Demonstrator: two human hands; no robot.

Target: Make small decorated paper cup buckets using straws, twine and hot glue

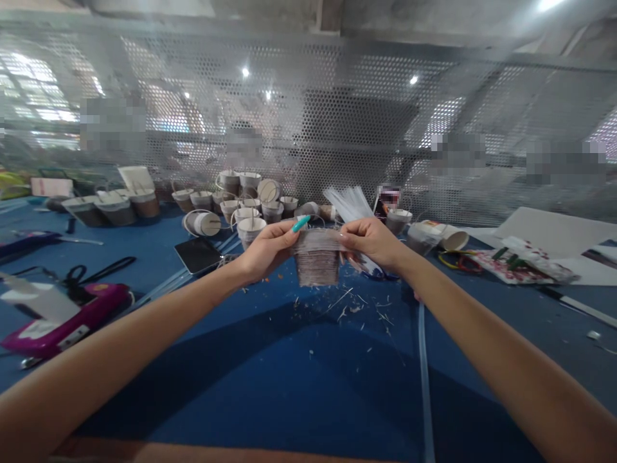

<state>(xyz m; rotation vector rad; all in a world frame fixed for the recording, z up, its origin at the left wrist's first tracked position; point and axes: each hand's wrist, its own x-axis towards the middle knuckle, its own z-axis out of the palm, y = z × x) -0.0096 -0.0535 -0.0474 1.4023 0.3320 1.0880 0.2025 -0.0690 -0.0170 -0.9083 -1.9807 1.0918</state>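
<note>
Both my hands hold one small brown paper cup [318,265] up over the blue table [308,379]. My left hand [267,251] pinches the cup's left rim, its fingers closed and a teal nail showing. On the right rim my right hand [371,242] grips with closed fingers. A clear, thin plastic band or strip seems to lie across the cup's top between the two hands. Small white scraps [357,308] litter the table just below the cup.
Several finished paper cups with handles [245,206] crowd the back of the table by a perforated metal screen [337,122]. A phone [197,254], a pink glue gun [72,315], clear plastic strips [349,202], a long clear strip [424,366] and white sheets [554,235] lie around.
</note>
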